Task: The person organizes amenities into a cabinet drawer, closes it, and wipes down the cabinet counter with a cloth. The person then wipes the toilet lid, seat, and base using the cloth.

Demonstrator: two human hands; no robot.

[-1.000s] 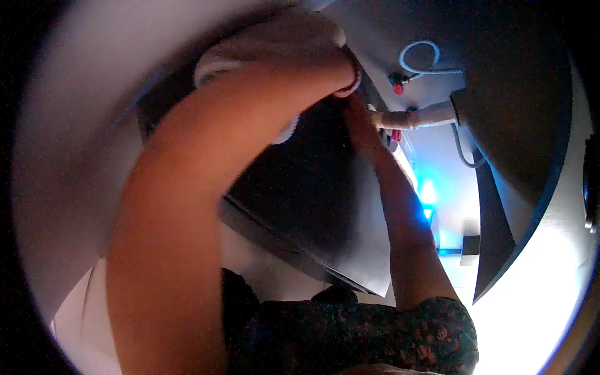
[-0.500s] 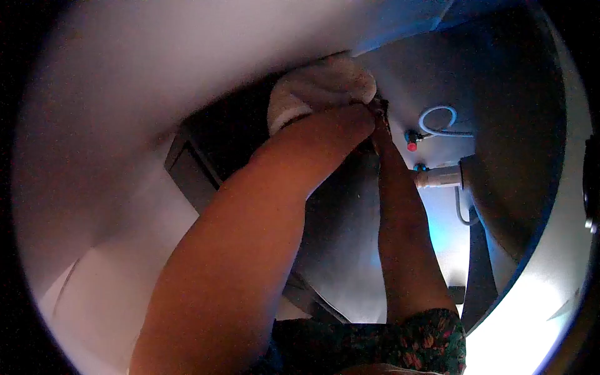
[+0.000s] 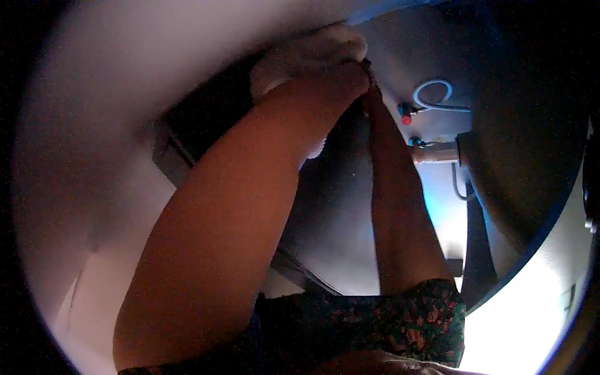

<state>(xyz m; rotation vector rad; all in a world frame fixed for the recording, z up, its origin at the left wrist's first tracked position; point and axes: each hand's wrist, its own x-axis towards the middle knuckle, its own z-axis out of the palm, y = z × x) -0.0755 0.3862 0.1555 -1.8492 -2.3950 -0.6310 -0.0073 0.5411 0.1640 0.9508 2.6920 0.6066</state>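
Observation:
A pale, fluffy towel [image 3: 300,59] is bunched at the top middle of the view. My left hand [image 3: 350,76] comes up from the lower left and is closed on the towel's edge, its fingers mostly lost in shadow. Right beside it, my right hand [image 3: 370,86] is dark and closed at the same corner of the cloth. Below my left forearm a small white ribbed patch [image 3: 318,148] shows, perhaps a hanging part of the towel.
To the right are a looped hose [image 3: 432,94], a valve with a red knob [image 3: 406,119] and a pale drain pipe [image 3: 437,153] under a large dark curved basin [image 3: 519,144]. A dark box-like edge [image 3: 172,153] stands at the left.
The towel and both hands sit higher and slightly further left in view, as do the pipes. A white ribbed patch has appeared below my left forearm.

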